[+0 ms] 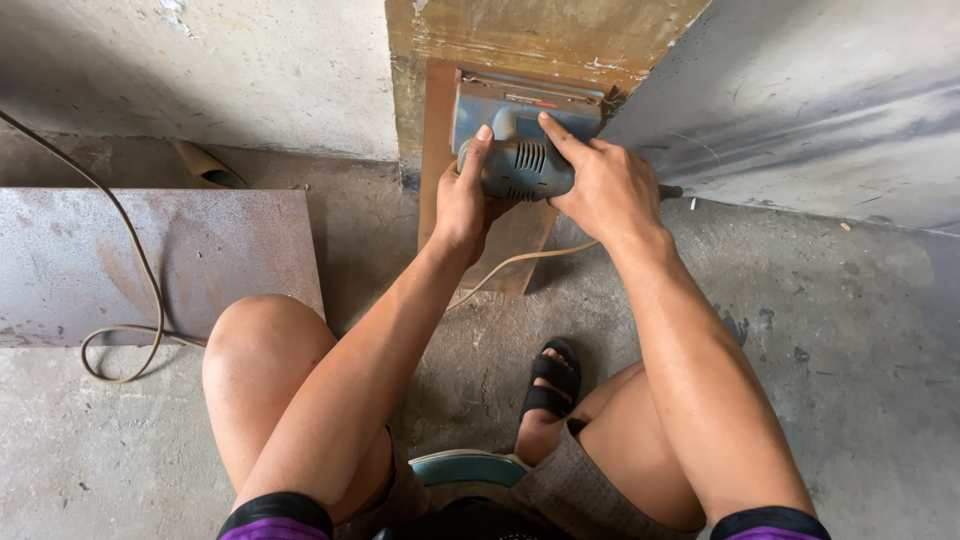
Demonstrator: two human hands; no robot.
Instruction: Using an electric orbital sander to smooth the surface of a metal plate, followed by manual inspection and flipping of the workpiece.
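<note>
Both hands on the sander (520, 165): left hand (462, 205) wraps its left flank, thumb up along the body; right hand (605, 185) lies over the top right, index finger stretched toward the front knob. Both clamped on it. Sander is grey-blue moulded plastic, vent slots on the side, flat rectangular pad pressed on a rusty plate (440, 150) that leans against the pillar (530, 35). I'd say I'm mid-sanding pass near the plate's upper end; next move likely calls for even pressure and a flat pad, sliding down over the brown part. Cord (520, 260) trails under my forearms. Further left, a second rusted sheet (150, 260), matte and speckled, with cable (130, 330) looped over it. Floor (850, 330) is rough, stained concrete.
</note>
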